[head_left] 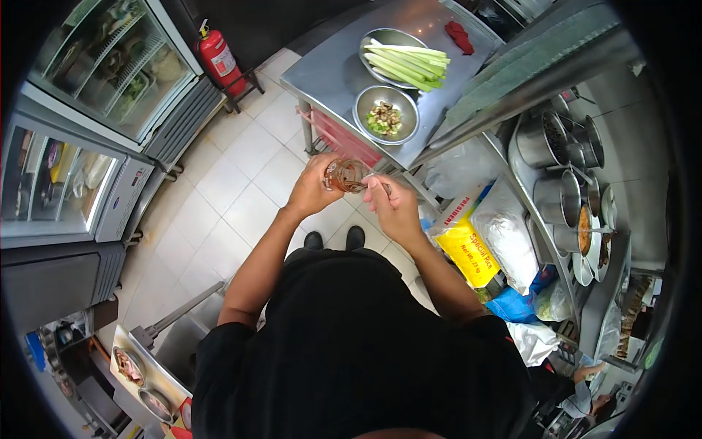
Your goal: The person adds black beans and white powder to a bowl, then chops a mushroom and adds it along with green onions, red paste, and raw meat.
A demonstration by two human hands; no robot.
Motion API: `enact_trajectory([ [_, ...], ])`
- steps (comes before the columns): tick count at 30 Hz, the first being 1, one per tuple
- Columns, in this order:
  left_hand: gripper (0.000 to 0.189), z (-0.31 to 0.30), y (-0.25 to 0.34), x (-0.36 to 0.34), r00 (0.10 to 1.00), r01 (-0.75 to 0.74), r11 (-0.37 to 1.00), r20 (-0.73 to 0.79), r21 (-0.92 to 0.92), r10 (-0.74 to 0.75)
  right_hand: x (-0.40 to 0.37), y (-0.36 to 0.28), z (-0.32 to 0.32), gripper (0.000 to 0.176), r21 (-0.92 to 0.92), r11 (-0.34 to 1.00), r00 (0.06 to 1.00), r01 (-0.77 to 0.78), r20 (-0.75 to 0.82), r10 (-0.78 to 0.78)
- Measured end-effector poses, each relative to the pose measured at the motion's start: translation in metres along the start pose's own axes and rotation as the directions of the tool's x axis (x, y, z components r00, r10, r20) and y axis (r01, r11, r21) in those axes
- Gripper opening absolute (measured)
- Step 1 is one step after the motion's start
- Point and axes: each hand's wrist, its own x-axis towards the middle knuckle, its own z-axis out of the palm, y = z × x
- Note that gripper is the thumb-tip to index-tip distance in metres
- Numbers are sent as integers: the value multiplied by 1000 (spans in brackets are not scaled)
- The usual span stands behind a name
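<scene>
My left hand (320,183) is wrapped round a glass jar (342,175) with reddish-brown contents, held tilted in front of my body above the floor. My right hand (391,205) pinches a metal spoon (363,186) at the jar's mouth; its far end is hidden at the jar. Just beyond my hands, on the steel table (322,69), a metal bowl (357,117) contains chopped green and brown pieces. Behind it, long pale-green stalks (409,62) lie across a second metal bowl (391,34).
Glass-door fridges (110,66) and a fire extinguisher (221,62) stand at the left. On the right are a rice sack (468,252), plastic bags (504,234) and a shelf with steel pots (541,139). A red cloth (459,36) lies on the table. Another person's arm (589,372) shows at lower right.
</scene>
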Motion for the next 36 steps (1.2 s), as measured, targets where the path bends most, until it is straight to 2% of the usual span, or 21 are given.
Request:
enact_trajectory([
  [1,58,1,-1,1,1000,-6,1000,-3,-8,6,-1,0,-2,21,110,991,997,-76,-7,77],
  [2,58,2,-3,-1,1000,2,1000,-7,-1,-2,-1,0,-6,21,105,992,997,-74,-8,75],
  [4,58,3,-8,-5,1000,20,1000,-17,12,-19,-3,-2,-18,22,316,926,964,-204,-102,247],
  [6,58,3,-14,-6,997,30,999,-72,36,-28,-2,-11,-25,23,341,911,947,-231,-136,291],
  [7,58,4,-16,-6,996,39,998,-77,43,-36,-1,-14,-28,24,379,899,934,-220,-184,306],
  [9,56,4,-18,-4,981,178,970,-49,-164,-188,0,-14,-32,24,419,885,920,-205,-225,320],
  [11,55,3,-17,-2,976,200,960,-46,-193,-213,0,-12,-36,25,499,855,919,-140,-256,300],
  [13,55,7,-17,1,972,217,949,-36,-230,-231,0,-15,-38,25,504,855,919,-121,-269,289],
  [15,54,10,-17,3,968,231,902,-12,-364,-252,2,-19,-43,25,507,856,918,-100,-284,276],
  [18,54,14,-14,7,963,232,894,-35,-384,-265,6,-24,-56,24,552,832,901,-55,-331,279],
  [20,54,13,-7,8,962,246,889,-19,-387,-274,16,-28,-68,24,511,860,875,-1,-415,248],
  [22,54,12,-6,5,959,260,884,-3,-389,-284,30,-18,-78,23,457,889,880,33,-436,191],
  [24,53,16,-13,-3,938,330,860,29,-389,-347,45,-6,-79,23,220,973,868,72,-495,48],
  [25,50,18,-14,-7,944,297,860,-9,-415,-330,53,10,-81,25,91,989,879,115,-472,-59],
  [30,50,15,-19,-28,936,322,851,7,-414,-351,70,46,-71,24,-57,990,892,130,-430,-142],
  [32,50,7,-14,-32,918,379,839,42,-391,-395,71,52,-68,22,-361,915,885,177,-348,-309],
  [36,50,5,-22,-41,915,381,839,28,-389,-403,67,50,-66,22,-449,860,865,243,-301,-402],
])
